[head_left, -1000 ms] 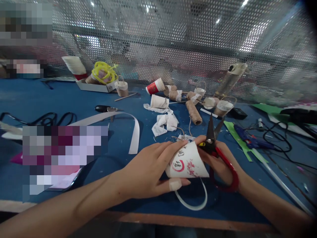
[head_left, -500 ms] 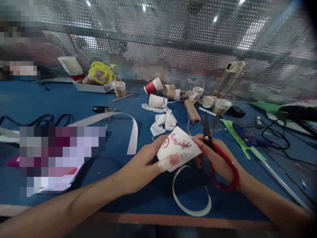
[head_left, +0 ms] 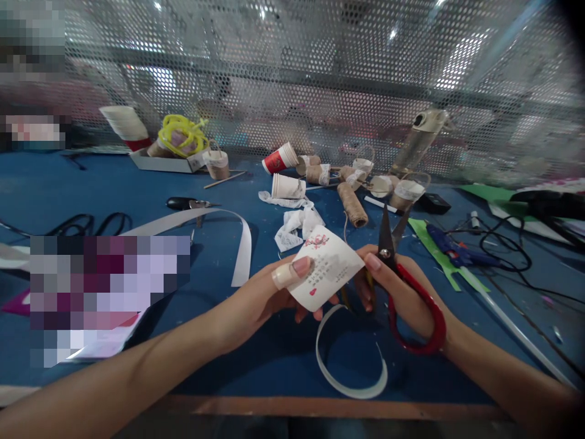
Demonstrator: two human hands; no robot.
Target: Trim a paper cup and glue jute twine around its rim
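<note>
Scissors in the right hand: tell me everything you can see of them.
The scissors have dark, metallic-looking pointed blades, spread in a V with tips facing away from the person, and a shiny round pivot. One large, glossy red handle loop, apparently plastic, lies against the right hand towards the wrist; the other handle is mostly hidden by fingers. The hand holds them above the blue table. Nothing shows clearly between the blades.

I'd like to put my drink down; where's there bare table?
Bare patches: far left, between the box and black cord; and nearer, between the left hand and curled strip. It's crowded at the back around the cups and twine, and right around the glue gun.
</note>
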